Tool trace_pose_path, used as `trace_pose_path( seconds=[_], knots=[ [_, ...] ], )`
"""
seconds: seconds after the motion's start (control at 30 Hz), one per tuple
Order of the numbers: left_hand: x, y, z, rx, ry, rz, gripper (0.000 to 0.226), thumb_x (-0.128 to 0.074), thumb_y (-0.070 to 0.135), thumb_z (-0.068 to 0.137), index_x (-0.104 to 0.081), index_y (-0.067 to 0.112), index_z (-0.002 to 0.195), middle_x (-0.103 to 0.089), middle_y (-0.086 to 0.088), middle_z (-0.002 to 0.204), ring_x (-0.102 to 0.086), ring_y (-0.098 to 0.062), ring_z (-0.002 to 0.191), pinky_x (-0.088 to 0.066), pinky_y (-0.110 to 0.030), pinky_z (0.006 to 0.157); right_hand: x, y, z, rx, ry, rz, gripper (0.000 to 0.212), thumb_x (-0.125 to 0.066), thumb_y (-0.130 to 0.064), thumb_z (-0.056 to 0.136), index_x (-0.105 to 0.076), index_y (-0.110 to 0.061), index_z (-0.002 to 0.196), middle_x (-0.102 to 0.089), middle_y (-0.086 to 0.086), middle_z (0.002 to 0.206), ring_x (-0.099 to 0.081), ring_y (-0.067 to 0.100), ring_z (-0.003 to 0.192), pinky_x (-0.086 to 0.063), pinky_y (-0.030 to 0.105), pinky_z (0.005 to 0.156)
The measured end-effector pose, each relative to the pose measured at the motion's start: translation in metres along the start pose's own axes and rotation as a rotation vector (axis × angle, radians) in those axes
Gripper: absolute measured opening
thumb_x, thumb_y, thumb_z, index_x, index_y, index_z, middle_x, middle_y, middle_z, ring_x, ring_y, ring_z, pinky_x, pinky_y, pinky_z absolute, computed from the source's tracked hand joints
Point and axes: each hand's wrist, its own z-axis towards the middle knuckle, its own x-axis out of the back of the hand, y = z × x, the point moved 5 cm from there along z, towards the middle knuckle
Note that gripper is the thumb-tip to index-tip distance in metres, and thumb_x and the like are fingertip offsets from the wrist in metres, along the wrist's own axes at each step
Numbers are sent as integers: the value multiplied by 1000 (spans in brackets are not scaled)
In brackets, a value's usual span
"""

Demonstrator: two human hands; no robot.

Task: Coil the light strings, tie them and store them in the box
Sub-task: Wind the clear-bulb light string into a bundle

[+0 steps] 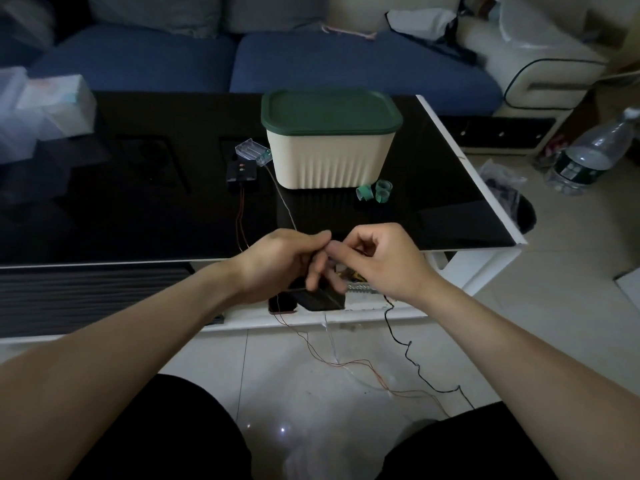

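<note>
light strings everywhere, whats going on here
A person's left hand and right hand work a thin wire together above a black battery pack. More strings trail loose across the floor. The storage box sits on the black table, green lid on.

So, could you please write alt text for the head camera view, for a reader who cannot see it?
Two bare hands, left hand and right hand, meet over a black table's near edge, pinching a thin light string wire, a black battery pack just under them. Behind stands a cream box with its green lid on; more wires trail across the floor.
</note>
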Motion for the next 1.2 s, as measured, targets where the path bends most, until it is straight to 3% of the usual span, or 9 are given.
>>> trace_pose_path(
  seconds=[0.13,0.2,0.3,0.57,0.83,0.93,1.0,1.07,1.2],
  knots=[
    [9,-7,4,3,72,-69,39,-37,21,105,-64,-2,90,-26,-2,39,-50,-22,39,-56,-44,86,8,6,1,-109,-234,-176,40,-57,-40,100,-70,-8,79,-55,-7,51,-49,3,48,-41,22,53],
    [12,-8,3,41,73,-117,32,-36,16,105,-61,-4,104,-27,-1,40,-41,-16,32,-59,-39,70,18,20,0,-215,-326,-265,47,-54,-46,100,-70,-7,80,-55,-5,53,-52,10,53,-48,34,59],
    [19,-11,0,98,34,-144,26,-34,9,104,-58,-1,104,-34,-1,46,-34,-12,33,-54,-34,58,40,42,-3,-349,-382,-247,49,-52,-54,98,-68,-12,77,-58,2,57,-59,20,61,-54,45,73],
    [12,-20,5,251,-54,6,34,-37,25,105,-64,6,96,-22,1,56,-14,-13,49,-14,-28,48,63,43,12,-233,-18,-90,36,-63,-37,96,-68,-9,75,-43,-15,42,-42,0,40,-39,7,49],
    [26,-3,12,0,259,-279,30,-34,21,104,-57,4,96,-41,-4,51,-34,-16,38,-31,-24,41,22,56,15,-259,-260,-104,35,-50,-36,104,-71,-15,85,-55,-10,58,-50,3,54,-44,21,60],
    [32,2,11,-65,327,-419,33,-33,18,103,-56,-2,117,-59,-8,60,-58,-22,48,-50,-28,51,5,60,11,-308,-380,-106,33,-49,-28,106,-72,-7,96,-59,-6,63,-55,7,58,-48,23,61],
    [32,5,11,-92,302,-516,34,-34,18,103,-51,-1,125,-71,-17,84,-72,-32,77,-60,-35,72,-4,56,9,-286,-422,-147,31,-50,-28,105,-73,-11,94,-60,-8,63,-56,7,60,-50,27,65],
    [30,4,12,-75,277,-547,35,-35,18,102,-46,2,132,-70,-25,110,-69,-39,103,-56,-46,91,-13,47,7,-256,-433,-174,29,-53,-30,104,-75,-15,92,-60,-9,61,-54,6,59,-47,28,64],
    [20,-2,13,-11,242,-488,29,-35,22,104,-50,7,124,-65,-25,122,-66,-37,111,-49,-51,100,-34,21,1,-142,-491,-298,32,-58,-29,101,-65,-15,73,-54,1,61,-46,7,56,-40,30,60]
  ],
)
